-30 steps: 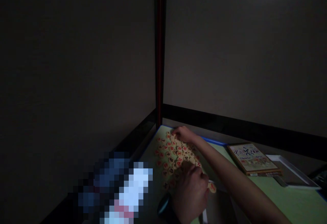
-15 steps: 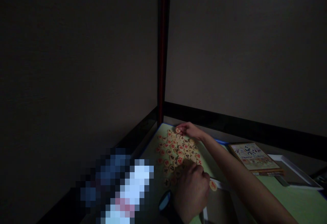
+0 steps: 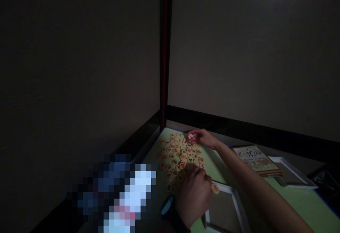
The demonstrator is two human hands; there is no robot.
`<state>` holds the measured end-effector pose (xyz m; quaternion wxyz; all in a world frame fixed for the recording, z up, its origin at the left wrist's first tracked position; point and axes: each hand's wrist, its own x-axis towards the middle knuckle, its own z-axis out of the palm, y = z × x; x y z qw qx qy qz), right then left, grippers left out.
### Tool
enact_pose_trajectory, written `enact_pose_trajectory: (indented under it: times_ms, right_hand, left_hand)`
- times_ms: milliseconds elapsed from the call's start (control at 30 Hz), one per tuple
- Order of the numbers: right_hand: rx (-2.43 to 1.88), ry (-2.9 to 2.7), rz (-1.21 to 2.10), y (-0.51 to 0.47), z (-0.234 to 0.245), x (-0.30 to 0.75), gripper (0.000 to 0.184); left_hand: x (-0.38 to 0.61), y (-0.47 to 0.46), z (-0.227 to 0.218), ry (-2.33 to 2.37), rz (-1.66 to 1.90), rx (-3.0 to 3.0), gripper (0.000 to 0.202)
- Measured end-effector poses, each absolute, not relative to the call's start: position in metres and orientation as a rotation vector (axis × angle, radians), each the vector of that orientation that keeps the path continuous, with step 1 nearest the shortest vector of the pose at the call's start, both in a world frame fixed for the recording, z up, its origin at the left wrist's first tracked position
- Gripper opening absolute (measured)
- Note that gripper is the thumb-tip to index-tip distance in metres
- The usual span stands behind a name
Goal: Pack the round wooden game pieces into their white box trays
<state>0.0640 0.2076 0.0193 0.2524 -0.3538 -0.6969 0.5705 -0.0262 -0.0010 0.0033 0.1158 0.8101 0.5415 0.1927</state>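
Many round wooden Chinese chess pieces (image 3: pixel 183 153), marked in red or black, lie on the green tabletop (image 3: pixel 152 158); some are blank side up. At the far end of the spread, my right hand (image 3: pixel 200 136) pinches one pale chess piece (image 3: pixel 190 137) between its fingertips. Nearer to me, my left hand (image 3: pixel 196 189), with a dark watch (image 3: pixel 167 206) on the wrist, is curled over the near pieces. Its fingertips are hidden, so I cannot see what they hold. Beside its knuckles, a red-marked piece (image 3: pixel 215 188) is at the corner of a white-rimmed tray (image 3: pixel 236 199).
A flat box with Chinese chess printing (image 3: pixel 253 158) sits on the right, partly over a second white-rimmed tray (image 3: pixel 302 179). Dark walls meet in a corner behind the table. A bright pixelated patch (image 3: pixel 132 197) covers the lower left.
My right hand has moved right, away from the spread, with the chess piece in its fingers. My left hand stays curled over the near pieces. The view has shifted slightly.
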Motion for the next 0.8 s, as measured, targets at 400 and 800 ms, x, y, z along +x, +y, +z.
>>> enact_pose_trajectory:
  times_ms: [400, 800]
  right_hand:
    - [-1.062, -1.886, 1.276, 0.114, 0.02, 0.165, 0.039]
    - [-1.021, -2.308, 0.528, 0.017, 0.0, 0.19, 0.015]
  left_hand:
    - [-0.02, -0.004, 0.004, 1.607, 0.529, 2.246, 0.019]
    - [-0.019, -0.002, 0.005, 1.629, 0.586, 2.284, 0.016]
